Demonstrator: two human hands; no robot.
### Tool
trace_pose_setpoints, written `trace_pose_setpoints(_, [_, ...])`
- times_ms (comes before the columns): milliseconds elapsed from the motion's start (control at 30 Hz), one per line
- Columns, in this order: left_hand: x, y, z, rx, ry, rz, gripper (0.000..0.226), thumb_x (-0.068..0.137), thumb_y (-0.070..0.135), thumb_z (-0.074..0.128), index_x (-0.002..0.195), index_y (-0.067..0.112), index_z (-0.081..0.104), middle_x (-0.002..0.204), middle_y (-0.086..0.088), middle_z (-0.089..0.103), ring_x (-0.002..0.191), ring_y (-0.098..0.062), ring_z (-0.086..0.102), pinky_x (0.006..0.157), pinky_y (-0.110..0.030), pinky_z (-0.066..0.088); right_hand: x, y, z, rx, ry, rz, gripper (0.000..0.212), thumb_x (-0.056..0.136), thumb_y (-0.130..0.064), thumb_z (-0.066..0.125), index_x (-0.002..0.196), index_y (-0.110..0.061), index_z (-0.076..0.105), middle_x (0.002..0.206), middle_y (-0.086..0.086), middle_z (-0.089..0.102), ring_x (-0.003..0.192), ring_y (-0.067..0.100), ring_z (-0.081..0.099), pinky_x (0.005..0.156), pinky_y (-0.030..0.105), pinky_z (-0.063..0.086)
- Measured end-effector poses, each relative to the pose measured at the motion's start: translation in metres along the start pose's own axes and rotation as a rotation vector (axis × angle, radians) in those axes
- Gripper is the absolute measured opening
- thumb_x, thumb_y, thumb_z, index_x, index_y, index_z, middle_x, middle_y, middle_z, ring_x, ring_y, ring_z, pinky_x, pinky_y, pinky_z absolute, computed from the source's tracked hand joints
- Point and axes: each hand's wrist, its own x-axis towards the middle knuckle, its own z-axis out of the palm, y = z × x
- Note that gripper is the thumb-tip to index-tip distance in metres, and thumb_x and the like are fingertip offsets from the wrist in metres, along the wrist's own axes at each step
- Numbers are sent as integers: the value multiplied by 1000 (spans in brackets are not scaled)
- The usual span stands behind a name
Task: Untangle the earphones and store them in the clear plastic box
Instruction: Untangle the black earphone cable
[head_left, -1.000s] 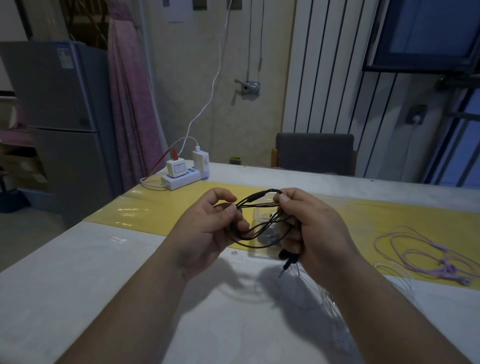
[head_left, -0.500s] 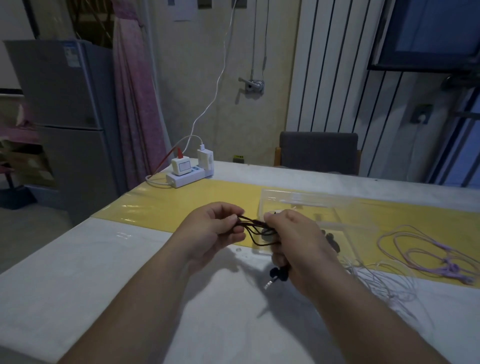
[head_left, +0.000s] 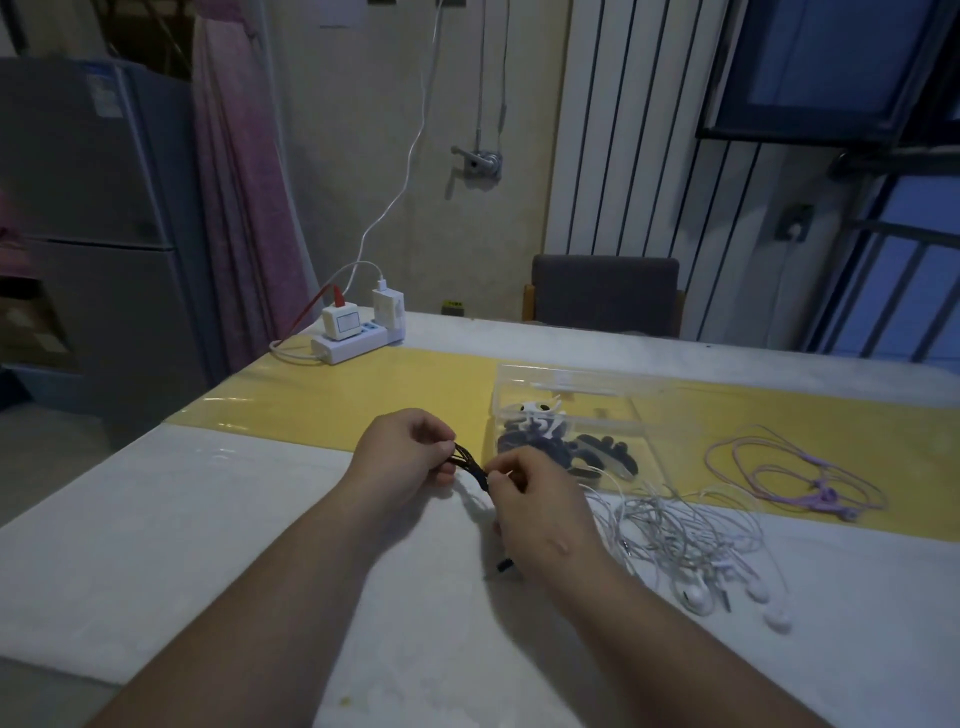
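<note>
Head view.
- Left hand: fingers curled, pinching one end of a bundled black earphone cable.
- Right hand: fingertips pinching the other end of the same bundle.
- Bundle: held over the white tabletop, just left of the clear plastic box.
- Box: contains dark and white earphones.
- Tangled white earphones: on the tabletop, right of the right hand.
- Lilac earphones: farther right, on the yellow strip.

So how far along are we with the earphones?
Done: a few wound sets lie in the clear plastic box. In hand: left hand and right hand grip the bunched black earphones. Left: tangled white earphones and purple earphones on the table.
</note>
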Motion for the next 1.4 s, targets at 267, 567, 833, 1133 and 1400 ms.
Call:
trace_pose_setpoints(267, [-6,-3,15,652,-78,224,20,79,10,76,67,24,68,71,6,69,72,-11,64,64,-23,47,-33,10,-15,-523,-11,-106,14,87,-19,50,91,-20,63,90,-1,63,89,22,55,70,33,41])
trace_pose_setpoints(567, [-22,0,53,950,-106,393,24,81,4,59,88,20,74,88,-1,70,83,-20,61,69,-25,41,-38,27,-16,-762,39,-180,19,91,-17,48,90,-16,66,86,2,42,75,24,47,58,35,29])
trace_pose_setpoints(833, [-19,0,63,1096,-120,405,23,80,3,55,89,16,72,85,-5,66,79,-23,58,64,-24,36,-39,22,-21,-797,-41,-174,22,91,-15,48,96,-14,69,83,2,39,92,27,55,65,33,32])
trace_pose_setpoints(1133, [-25,3,59,1222,-144,527,34,84,9,56,110,24,73,98,-9,64,93,-25,59,65,-25,29,-45,6,-22,-936,-53,-196,25,91,-11,46,107,-13,65,110,9,59,110,29,50,73,32,26])
trace_pose_setpoints(1400, [-21,-6,52,976,-111,491,38,87,3,55,116,22,71,114,-5,68,106,-23,59,76,-22,34,-32,9,-29,-752,-6,-151,19,89,-11,48,102,-15,62,100,7,61,95,27,60,66,31,34])
